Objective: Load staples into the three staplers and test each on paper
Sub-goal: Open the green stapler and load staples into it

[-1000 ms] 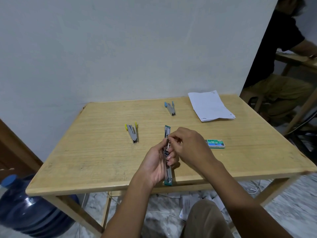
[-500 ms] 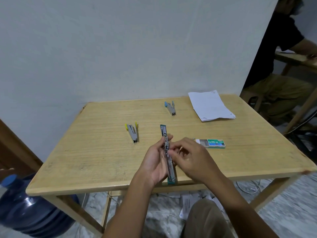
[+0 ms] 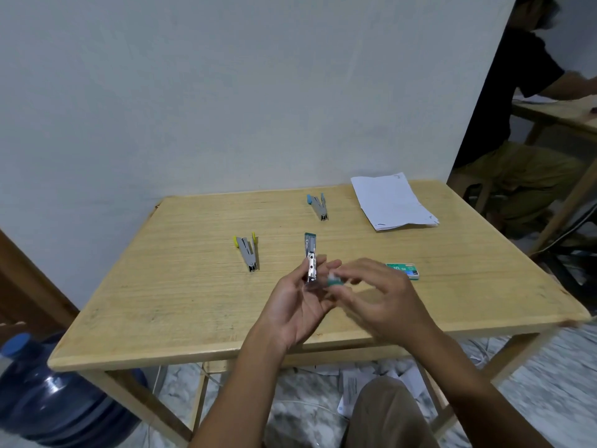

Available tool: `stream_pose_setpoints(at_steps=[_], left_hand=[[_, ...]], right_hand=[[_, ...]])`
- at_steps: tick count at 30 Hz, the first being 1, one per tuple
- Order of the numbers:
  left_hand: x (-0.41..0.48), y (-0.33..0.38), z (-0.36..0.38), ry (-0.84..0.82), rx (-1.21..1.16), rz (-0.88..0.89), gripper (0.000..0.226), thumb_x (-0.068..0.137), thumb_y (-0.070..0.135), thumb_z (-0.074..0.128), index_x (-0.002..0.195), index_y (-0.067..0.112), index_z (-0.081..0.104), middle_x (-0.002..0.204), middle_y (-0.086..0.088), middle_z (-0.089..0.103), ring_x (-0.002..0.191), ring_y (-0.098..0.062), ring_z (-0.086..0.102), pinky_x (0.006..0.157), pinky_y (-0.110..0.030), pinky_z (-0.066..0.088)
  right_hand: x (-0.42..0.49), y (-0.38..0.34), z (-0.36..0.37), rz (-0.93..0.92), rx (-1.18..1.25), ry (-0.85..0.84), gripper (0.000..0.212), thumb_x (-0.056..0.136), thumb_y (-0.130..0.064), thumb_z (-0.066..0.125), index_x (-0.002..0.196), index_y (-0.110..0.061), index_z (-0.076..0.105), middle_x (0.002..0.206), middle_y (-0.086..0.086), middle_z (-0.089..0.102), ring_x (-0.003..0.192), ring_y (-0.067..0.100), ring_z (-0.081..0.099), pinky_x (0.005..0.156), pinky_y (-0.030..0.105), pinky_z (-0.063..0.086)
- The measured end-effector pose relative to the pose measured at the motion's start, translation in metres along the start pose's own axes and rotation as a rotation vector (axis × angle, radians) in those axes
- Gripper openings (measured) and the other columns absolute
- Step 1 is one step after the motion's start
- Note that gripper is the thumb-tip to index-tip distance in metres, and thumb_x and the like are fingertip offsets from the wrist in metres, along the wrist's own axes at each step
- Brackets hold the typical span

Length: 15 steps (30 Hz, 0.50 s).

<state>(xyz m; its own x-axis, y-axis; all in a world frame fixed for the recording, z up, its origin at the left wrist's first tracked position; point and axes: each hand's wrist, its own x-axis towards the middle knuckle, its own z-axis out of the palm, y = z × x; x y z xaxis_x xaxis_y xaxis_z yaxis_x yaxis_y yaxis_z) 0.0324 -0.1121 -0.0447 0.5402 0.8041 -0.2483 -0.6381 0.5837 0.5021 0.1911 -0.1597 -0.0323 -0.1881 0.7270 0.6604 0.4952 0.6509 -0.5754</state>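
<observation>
A slim metal stapler with teal-green ends (image 3: 310, 257) stands nearly upright above the pale wooden counter (image 3: 168, 286). The person's left hand (image 3: 298, 307) grips its lower part, palm turned up, fingers curled round the metal body. The right hand (image 3: 382, 300), motion-blurred, sits just beside it w/ fingertips at a small teal piece (image 3: 333, 281) next to the stapler's base; whether it pinches that piece can't be told. Both hands hover over the counter's near-centre.

Flat on the counter: a grey stapler w/ yellow tips (image 3: 247, 253) to the left, a grey stapler w/ blue tips (image 3: 318, 206) farther back, a green box of staples (image 3: 405, 271) just right of the right hand's fingers, and a stack of white paper sheets (image 3: 392, 202) at the far right corner. A blue water jug (image 3: 48, 399) stands on the floor, bottom left. A second person (image 3: 517, 130) sits at another table, far right.
</observation>
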Motion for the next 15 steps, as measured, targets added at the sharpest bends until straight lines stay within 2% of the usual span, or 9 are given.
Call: stream_pose_setpoints(at_steps=[3, 5, 8, 9, 11, 13, 15], left_hand=[[-0.003, -0.004, 0.002, -0.045, 0.123, -0.024, 0.035, 0.097, 0.027, 0.047, 0.102, 0.005, 0.073, 0.094, -0.014, 0.071, 0.076, -0.022, 0.066, 0.067, -0.031, 0.054], [-0.005, -0.006, 0.004, -0.062, 0.164, -0.04, 0.033, 0.097, 0.028, 0.045, 0.104, 0.007, 0.07, 0.083, -0.011, 0.067, 0.068, -0.02, 0.062, 0.063, -0.028, 0.052], [-0.006, -0.004, 0.004, -0.069, 0.16, -0.048, 0.028, 0.096, 0.028, 0.047, 0.111, 0.01, 0.062, 0.075, -0.007, 0.061, 0.064, -0.018, 0.058, 0.065, -0.027, 0.049], [-0.006, -0.004, 0.004, -0.07, 0.154, -0.048, 0.027, 0.097, 0.028, 0.047, 0.109, 0.01, 0.062, 0.074, -0.008, 0.061, 0.063, -0.018, 0.057, 0.066, -0.027, 0.049], [-0.006, -0.004, 0.002, -0.082, 0.146, -0.055, 0.026, 0.098, 0.027, 0.047, 0.106, 0.008, 0.063, 0.075, -0.009, 0.061, 0.064, -0.019, 0.058, 0.066, -0.027, 0.049], [-0.005, -0.004, 0.002, -0.092, 0.146, -0.056, 0.026, 0.098, 0.027, 0.047, 0.103, 0.007, 0.062, 0.076, -0.011, 0.061, 0.065, -0.02, 0.058, 0.065, -0.028, 0.051], [-0.004, -0.004, 0.001, -0.098, 0.143, -0.049, 0.025, 0.098, 0.027, 0.048, 0.103, 0.007, 0.062, 0.078, -0.01, 0.06, 0.067, -0.021, 0.057, 0.066, -0.03, 0.049]], right_hand=[[0.021, 0.0, 0.002, 0.295, 0.181, 0.135, 0.011, 0.085, -0.036, 0.072, 0.095, -0.03, 0.074, 0.096, -0.014, 0.072, 0.09, 0.003, 0.066, 0.077, 0.018, 0.049], [0.032, 0.006, 0.006, 0.493, 0.272, 0.186, 0.011, 0.087, -0.035, 0.071, 0.097, -0.031, 0.074, 0.101, -0.01, 0.073, 0.098, 0.006, 0.066, 0.084, 0.025, 0.05], [0.042, 0.012, 0.009, 0.739, 0.459, 0.123, 0.029, 0.084, -0.046, 0.071, 0.108, -0.029, 0.072, 0.105, -0.008, 0.073, 0.105, 0.013, 0.065, 0.094, 0.031, 0.051], [0.044, 0.011, 0.011, 0.802, 0.542, 0.075, 0.033, 0.082, -0.052, 0.071, 0.103, -0.027, 0.073, 0.099, -0.006, 0.074, 0.1, 0.016, 0.066, 0.091, 0.032, 0.052], [0.047, 0.006, 0.015, 0.901, 0.727, 0.003, 0.045, 0.081, -0.057, 0.068, 0.096, -0.016, 0.077, 0.09, 0.003, 0.073, 0.08, 0.019, 0.064, 0.072, 0.031, 0.052], [0.05, 0.004, 0.018, 0.966, 0.88, 0.006, 0.049, 0.088, -0.052, 0.062, 0.099, -0.006, 0.075, 0.094, 0.011, 0.072, 0.068, 0.018, 0.059, 0.055, 0.027, 0.048], [0.051, 0.003, 0.021, 0.981, 0.91, 0.03, 0.046, 0.092, -0.047, 0.06, 0.099, -0.004, 0.075, 0.095, 0.014, 0.07, 0.057, 0.016, 0.053, 0.045, 0.023, 0.044]])
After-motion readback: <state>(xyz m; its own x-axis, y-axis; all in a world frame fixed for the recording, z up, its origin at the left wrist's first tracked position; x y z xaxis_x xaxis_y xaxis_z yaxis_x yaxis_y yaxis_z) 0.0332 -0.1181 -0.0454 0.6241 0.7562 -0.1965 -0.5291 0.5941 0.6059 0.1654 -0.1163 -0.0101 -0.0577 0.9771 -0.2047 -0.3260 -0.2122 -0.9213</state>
